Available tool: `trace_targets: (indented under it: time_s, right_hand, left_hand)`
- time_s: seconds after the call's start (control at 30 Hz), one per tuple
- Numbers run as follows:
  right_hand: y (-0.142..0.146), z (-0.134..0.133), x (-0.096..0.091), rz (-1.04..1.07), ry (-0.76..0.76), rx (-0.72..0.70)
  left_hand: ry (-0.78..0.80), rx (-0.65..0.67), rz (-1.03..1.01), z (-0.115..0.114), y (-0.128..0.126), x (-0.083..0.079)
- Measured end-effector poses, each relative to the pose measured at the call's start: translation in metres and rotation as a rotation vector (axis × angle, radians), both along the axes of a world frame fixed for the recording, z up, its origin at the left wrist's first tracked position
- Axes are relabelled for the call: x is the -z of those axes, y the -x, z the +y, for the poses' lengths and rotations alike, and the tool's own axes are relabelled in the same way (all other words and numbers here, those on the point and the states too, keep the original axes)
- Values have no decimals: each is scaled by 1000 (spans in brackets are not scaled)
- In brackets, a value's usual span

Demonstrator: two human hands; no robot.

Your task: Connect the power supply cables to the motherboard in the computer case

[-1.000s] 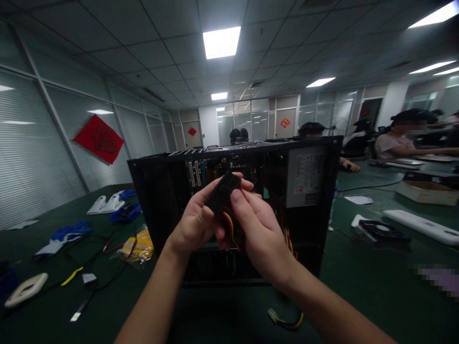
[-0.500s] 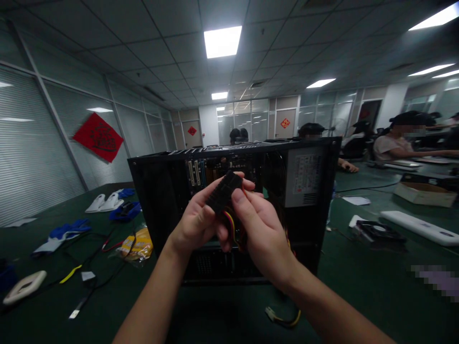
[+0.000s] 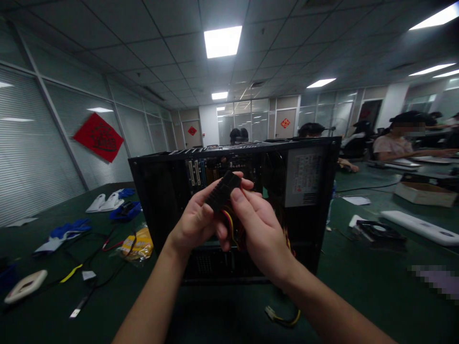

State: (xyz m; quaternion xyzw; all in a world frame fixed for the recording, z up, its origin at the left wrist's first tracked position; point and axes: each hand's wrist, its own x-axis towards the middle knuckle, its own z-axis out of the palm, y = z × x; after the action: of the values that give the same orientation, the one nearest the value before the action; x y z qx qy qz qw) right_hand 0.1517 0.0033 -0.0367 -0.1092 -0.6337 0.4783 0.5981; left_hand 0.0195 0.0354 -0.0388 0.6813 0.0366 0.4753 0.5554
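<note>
Head view shows the fingers of your left hand [image 3: 191, 223] and right hand [image 3: 260, 224] holding a black connector [image 3: 223, 192] before the open computer case [image 3: 211, 151], seemingly while orienting it, so any next move calls for a steady pinch and slack wires [image 3: 230, 222].

A red diamond-shaped decoration [image 3: 98, 137] hangs on the glass wall [image 3: 138, 126], left of frame; a blue-and-white glove [image 3: 70, 229] lies lower left, near a yellow packet [image 3: 139, 244]; an open box [image 3: 425, 193] sits at right.
</note>
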Motion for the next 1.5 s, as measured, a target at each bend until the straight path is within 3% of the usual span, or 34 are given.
trace_targets:
  time_s: [0.47,0.83,1.0,1.3,1.5]
  right_hand:
    - [0,1,1,6,3,-30]
    - [2,1,4,8,25,-26]
    - [0,7,3,-32,6,-22]
    - [-51,21,-18,-427,47,-230]
    - [-46,11,-16,-302,78,-317]
  left_hand:
    - [-23,61,-14,0,1,-2]
    - [-21,35,-2,-2,1,-5]
    - [-51,-52,32,4,3,-4]
    - [-205,-103,198,1,11,-10]
    - [-116,-68,163,1,5,-5]
